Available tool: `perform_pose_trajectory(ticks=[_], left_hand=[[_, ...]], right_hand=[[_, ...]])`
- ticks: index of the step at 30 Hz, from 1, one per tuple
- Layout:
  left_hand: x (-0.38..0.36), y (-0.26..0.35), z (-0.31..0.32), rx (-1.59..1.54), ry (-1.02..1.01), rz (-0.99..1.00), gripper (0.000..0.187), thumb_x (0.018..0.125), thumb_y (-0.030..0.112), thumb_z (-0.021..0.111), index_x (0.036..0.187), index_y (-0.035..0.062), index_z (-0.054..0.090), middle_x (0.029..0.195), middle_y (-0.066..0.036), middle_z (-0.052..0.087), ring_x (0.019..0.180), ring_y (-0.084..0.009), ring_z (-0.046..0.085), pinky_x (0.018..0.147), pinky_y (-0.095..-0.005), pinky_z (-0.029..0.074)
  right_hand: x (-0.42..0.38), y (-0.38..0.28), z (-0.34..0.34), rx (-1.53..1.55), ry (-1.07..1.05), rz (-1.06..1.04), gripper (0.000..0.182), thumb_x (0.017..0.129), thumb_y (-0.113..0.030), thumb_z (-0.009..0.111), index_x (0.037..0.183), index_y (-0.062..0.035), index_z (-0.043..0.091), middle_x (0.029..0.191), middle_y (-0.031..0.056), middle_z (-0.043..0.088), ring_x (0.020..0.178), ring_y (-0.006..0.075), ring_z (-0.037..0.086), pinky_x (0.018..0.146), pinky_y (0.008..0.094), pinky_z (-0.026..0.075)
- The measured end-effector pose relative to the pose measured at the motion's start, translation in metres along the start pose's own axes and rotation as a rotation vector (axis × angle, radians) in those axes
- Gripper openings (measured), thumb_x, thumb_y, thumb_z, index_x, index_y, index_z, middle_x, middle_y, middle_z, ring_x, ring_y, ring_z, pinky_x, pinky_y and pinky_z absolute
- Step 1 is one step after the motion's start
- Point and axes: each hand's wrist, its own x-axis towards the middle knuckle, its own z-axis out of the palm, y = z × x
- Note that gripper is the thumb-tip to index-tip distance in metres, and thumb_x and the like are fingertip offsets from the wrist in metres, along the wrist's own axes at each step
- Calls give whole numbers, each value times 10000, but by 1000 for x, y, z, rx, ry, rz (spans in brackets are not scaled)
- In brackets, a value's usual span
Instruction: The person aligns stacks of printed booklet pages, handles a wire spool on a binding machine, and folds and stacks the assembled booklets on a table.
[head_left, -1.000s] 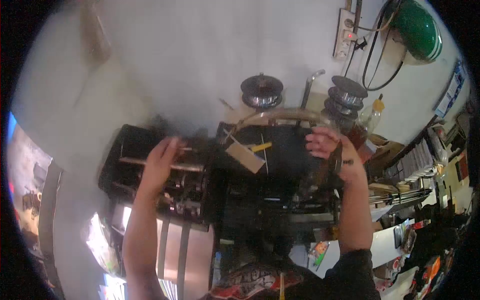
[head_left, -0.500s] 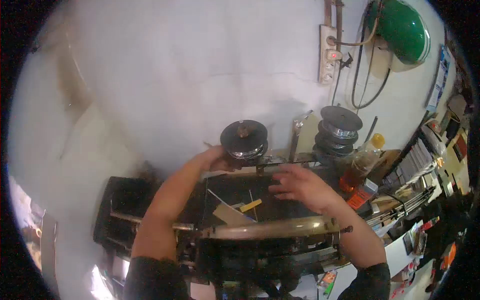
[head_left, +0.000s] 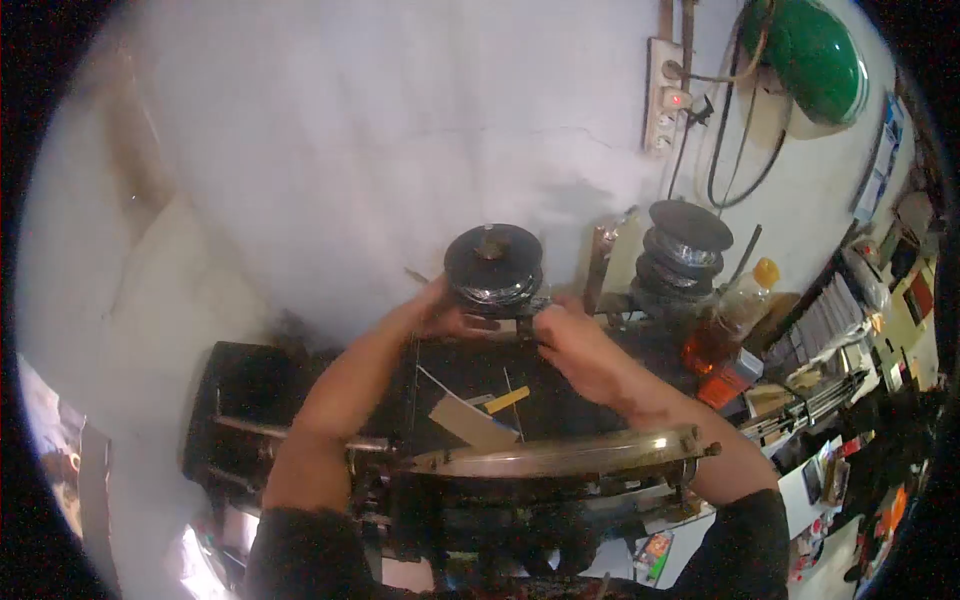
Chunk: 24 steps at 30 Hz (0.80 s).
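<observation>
Evidently the spool point(head_left: 493, 265) lay between the two hands, its dark top disc facing up and bright, silvery winding showing beneath it. The left hand point(head_left: 452, 312) was at the spool's lower left side, with its fingers bent and reaching below the lower rim; part of the hand was hidden, so how firmly it gripped could not be told. The right hand point(head_left: 572, 338) was just beside the spool, to the right of and a little below the winding. Its fingers were curled and drawn together near the lower rim, though whether they pinched anything was too blurred to tell.

Nearer the body, on the dark surface point(head_left: 545, 385), a yellow strip point(head_left: 507, 400) lay by a tan flat piece point(head_left: 470, 420). A long, clear curved cover point(head_left: 570, 455) stretched across the front of that surface, below both hands.

Farther right, well apart from the grip, stood a stack of spools point(head_left: 688, 248). Beside it were a yellow-capped bottle point(head_left: 725, 318) with reddish liquid and a red and white box point(head_left: 730, 378). A power strip point(head_left: 662, 97) with a red light was on the wall, left of a green lampshade point(head_left: 812, 60).
</observation>
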Motion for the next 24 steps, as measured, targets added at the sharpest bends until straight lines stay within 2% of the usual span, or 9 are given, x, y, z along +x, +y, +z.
perform_pose_trajectory(ticks=[2,4,5,10,13,15,19,22,24], left_hand=[[2,2,-5,15,-69,10,823,902,754,302,1366,99,483,1256,-144,600,1081,-337,592,917,-506,508],[4,1,-4,21,-149,-11,831,898,763,291,1356,100,491,1247,-140,607,1074,-322,594,916,-499,508],[-1,7,-1,46,-128,-13,798,907,740,316,1347,100,499,1246,-144,606,1075,-313,595,914,-486,511],[2,11,-20,177,-273,-8,665,930,651,413,1280,103,550,1208,-142,615,1025,-283,605,858,-443,524],[-5,12,12,573,-103,188,596,931,616,449,1216,111,587,1168,-129,620,990,-249,595,824,-419,509],[-3,13,8,390,-79,118,569,938,593,453,1204,108,591,1165,-127,620,991,-241,590,829,-419,504],[-3,3,-2,-20,-19,-23,516,951,546,461,1179,104,599,1160,-123,619,994,-224,579,840,-419,493],[-11,11,7,234,130,4,486,963,506,460,1190,96,591,1141,-129,614,983,-224,567,839,-415,481],[-19,19,15,308,230,-40,449,978,467,449,1179,89,585,1098,-121,610,919,-208,559,786,-382,471]], right_hand=[[17,1,4,50,-64,-26,419,925,-233,510,1298,-59,432,1217,65,563,1162,189,522,992,346,405],[32,13,7,78,124,6,285,943,-280,468,1170,-110,496,1166,28,588,1149,188,529,971,358,399],[37,15,0,171,-112,-85,313,965,-329,465,1216,-150,512,1172,36,584,1100,193,539,980,369,389],[28,-3,22,263,26,-57,457,979,-481,451,1324,-182,464,1233,54,548,1051,214,519,987,395,384],[29,-8,28,276,111,-26,521,973,-530,450,1358,-179,437,1280,65,519,1056,216,504,1000,399,376],[23,-7,36,246,235,11,523,970,-536,451,1353,-180,432,1276,59,524,1059,192,498,955,373,385],[53,18,25,367,174,-52,505,974,-529,446,1328,-168,453,1245,49,538,1037,181,498,936,361,391],[56,23,23,245,180,-43,496,984,-522,437,1301,-143,478,1230,49,546,1073,175,494,965,375,391],[81,42,12,83,246,-58,803,940,-638,450,1448,-41,274,1448,192,400,1332,305,391,1121,420,262]])
